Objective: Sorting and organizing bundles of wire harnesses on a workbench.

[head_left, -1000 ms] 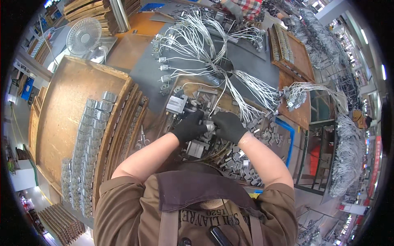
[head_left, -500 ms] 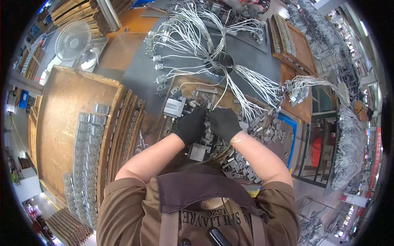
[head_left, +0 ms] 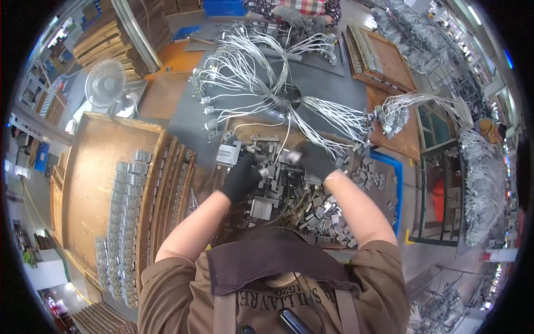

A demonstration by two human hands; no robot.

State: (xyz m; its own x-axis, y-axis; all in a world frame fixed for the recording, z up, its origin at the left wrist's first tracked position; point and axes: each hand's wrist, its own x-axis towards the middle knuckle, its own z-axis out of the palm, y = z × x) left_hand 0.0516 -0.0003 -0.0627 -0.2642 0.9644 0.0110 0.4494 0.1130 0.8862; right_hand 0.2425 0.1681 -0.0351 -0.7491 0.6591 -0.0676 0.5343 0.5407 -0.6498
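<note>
My left hand [head_left: 243, 177], in a black glove, is at the left side of a dark metal fixture [head_left: 273, 181]. Its fingers are curled, with a pale spot at the tips; what they pinch is too small to make out. To the right of the fixture is my right hand [head_left: 318, 161], also black-gloved and smeared by motion. A small light shape shows at its fingertips, unclear in kind. One white cable [head_left: 285, 136] runs down to the fixture between my hands. Silvery metal blocks sit beside it, one at the upper left [head_left: 228, 154] and one below [head_left: 261, 208].
Loose small metal pieces [head_left: 328, 216] lie right of the fixture, near a blue-edged tray [head_left: 399, 192]. White cable bundles [head_left: 250, 61] spread from a dark hole in the table. A wooden tray [head_left: 83, 183] holds rows of metal parts at left. Another person's gloved hands [head_left: 300, 19] work opposite.
My hands were close together over the fixture and are now apart: the left has moved left and down, the right a little right. The whole view has shifted slightly.
</note>
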